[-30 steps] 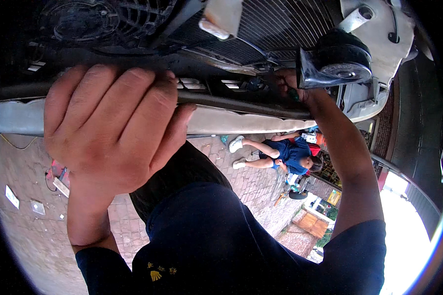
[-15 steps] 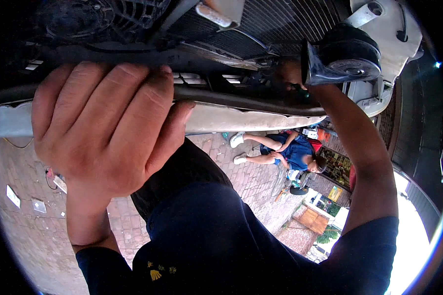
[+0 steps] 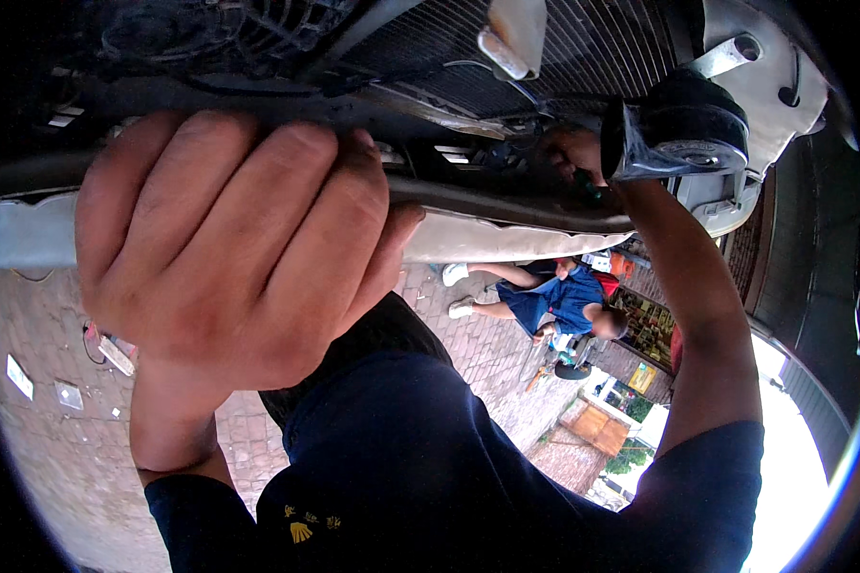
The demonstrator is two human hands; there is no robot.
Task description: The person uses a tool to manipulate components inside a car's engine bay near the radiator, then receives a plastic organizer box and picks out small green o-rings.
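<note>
My left hand [image 3: 229, 239] is closed over the edge of a pale car bumper [image 3: 516, 241], its fingers curled over the dark rim and the thumb on the near side. My right hand [image 3: 575, 155] reaches into the gap between the bumper and the black finned radiator [image 3: 602, 53]. Its fingers are bent around a small dark-green thing [image 3: 588, 181], whose kind I cannot make out. A black round car horn [image 3: 688, 129] with a flared mouth sits beside my right wrist and hides part of that hand.
A pale metal bracket [image 3: 514, 40] juts out before the radiator. A dark fan grille [image 3: 172, 33] is at the upper left. On the brick paving [image 3: 57, 325], a person [image 3: 564, 301] in blue sits beyond the bumper. A power strip [image 3: 115, 353] lies at the left.
My left hand has shifted right and looks larger. My right hand appears slightly lower, still in the gap. The bracket and horn sit further right in view. The seated person's arms have moved.
</note>
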